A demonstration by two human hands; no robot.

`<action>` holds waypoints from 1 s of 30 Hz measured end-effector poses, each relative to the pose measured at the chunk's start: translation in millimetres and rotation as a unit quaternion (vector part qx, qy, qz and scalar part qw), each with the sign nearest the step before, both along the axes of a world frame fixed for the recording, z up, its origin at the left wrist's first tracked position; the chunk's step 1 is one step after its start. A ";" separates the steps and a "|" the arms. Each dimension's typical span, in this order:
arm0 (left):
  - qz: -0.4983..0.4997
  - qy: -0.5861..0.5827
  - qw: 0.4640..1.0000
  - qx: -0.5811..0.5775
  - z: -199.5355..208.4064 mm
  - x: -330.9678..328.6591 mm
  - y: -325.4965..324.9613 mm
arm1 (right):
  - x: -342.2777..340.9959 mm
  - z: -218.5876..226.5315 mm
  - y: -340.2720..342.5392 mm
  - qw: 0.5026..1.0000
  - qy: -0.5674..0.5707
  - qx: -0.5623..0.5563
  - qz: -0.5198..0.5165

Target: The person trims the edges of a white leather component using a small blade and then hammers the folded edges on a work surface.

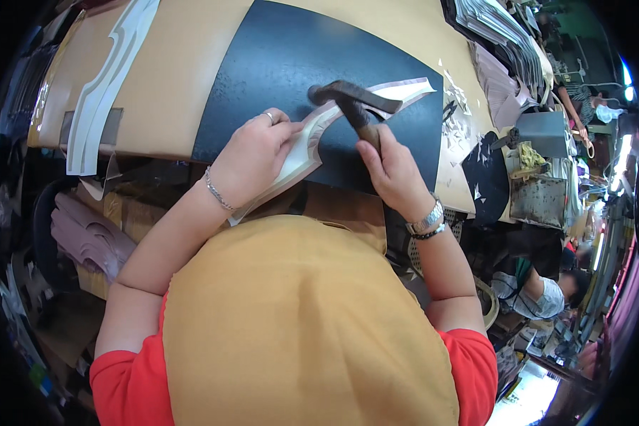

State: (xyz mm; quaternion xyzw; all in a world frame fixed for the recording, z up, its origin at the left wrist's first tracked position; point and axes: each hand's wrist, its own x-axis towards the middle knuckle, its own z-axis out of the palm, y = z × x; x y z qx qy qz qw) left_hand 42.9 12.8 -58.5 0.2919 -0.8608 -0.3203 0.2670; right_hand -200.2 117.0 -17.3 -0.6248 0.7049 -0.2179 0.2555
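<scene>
My right hand (pixel 399 174) is closed round the wooden handle of a hammer (pixel 346 91). Its dark metal head hangs over a long curved piece (pixel 307 153), white in the middle with mauve edges, probably leather or fabric, and hides part of it. Whether the hammer touches the piece, I cannot tell. My left hand (pixel 252 155) pinches the piece's near left edge, its fingertips pressed down beside the hammer. Beneath the work lies a black board (pixel 270 64), and the piece's lower end hangs past the board's front edge toward my apron.
Similar curved pieces (pixel 96 106) lie on the tan table (pixel 170 71) at the left. Stacked sheets (pixel 500 35), mauve pieces (pixel 500 85) and scraps (pixel 458 121) are at the right, near a grey metal box (pixel 543 135). Mauve pieces (pixel 89 234) hang at lower left. Other people sit far right.
</scene>
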 end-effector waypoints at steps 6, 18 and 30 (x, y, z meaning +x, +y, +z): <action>-0.012 0.006 1.000 -0.019 -6.1 2.8 -0.9 | -3.0 -4.0 -2.5 1.000 0.014 -0.013 0.008; -0.002 0.007 0.999 -0.037 -9.2 1.0 2.8 | 1.4 -7.5 1.6 0.999 0.032 -0.003 0.018; -0.028 0.017 0.999 -0.024 -12.5 -72.8 -48.2 | -54.4 -4.8 -24.7 0.995 0.059 -0.008 -0.077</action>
